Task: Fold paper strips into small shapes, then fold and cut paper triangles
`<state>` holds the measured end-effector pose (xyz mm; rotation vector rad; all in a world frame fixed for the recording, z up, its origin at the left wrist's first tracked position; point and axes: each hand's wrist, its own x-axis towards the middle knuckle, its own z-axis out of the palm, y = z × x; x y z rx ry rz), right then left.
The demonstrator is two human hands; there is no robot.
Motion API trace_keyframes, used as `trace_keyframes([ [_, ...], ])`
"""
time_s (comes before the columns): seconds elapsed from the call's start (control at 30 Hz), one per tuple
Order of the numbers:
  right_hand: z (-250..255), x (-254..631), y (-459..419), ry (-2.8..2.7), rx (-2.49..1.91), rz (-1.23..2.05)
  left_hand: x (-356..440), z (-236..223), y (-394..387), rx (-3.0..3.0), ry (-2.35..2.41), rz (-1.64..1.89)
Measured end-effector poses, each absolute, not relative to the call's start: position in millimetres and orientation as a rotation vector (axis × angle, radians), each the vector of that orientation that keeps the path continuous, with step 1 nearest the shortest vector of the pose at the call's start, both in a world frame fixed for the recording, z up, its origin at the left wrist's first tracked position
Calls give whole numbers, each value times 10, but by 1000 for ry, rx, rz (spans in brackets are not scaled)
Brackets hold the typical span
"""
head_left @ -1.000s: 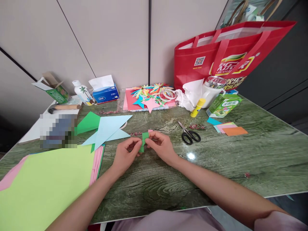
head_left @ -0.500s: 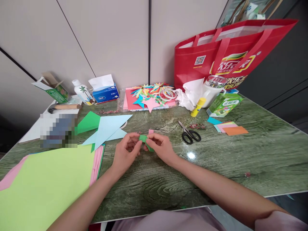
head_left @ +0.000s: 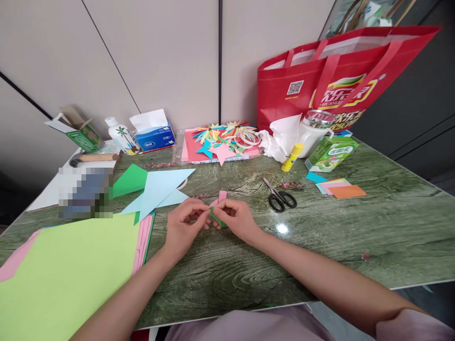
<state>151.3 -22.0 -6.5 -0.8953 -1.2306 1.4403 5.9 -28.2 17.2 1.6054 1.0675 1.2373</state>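
Observation:
Both hands meet above the middle of the table, pinching a small piece of folded green paper. My left hand grips its left edge between thumb and index finger. My right hand holds the other side, and its fingers cover much of the paper. A strip of pink paper shows just behind the fingertips; whether it touches the green paper I cannot tell. To the right of my right hand lie black-handled scissors. Left of my left hand are overlapping light blue paper pieces.
A stack of coloured sheets covers the left front. Along the back stand a tissue box, a pile of paper stars, a yellow glue stick, a green carton and a red bag. Small paper cards lie at right.
The green paper, first held upright and showing as a strip, has been folded down smaller between my fingers. More of the pink strip shows behind them. Both hands stay in nearly the same place.

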Motion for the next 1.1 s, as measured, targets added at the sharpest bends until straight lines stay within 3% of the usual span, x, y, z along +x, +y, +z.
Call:
trace_keyframes([
  [0.67, -131, 1554, -212, -1532, -1040, 941, -2, 191, -144, 875, 945, 911],
  [1.1, -85, 1532, -243, -1463, -1001, 1058, 14, 152, -151, 1065, 1110, 978],
])
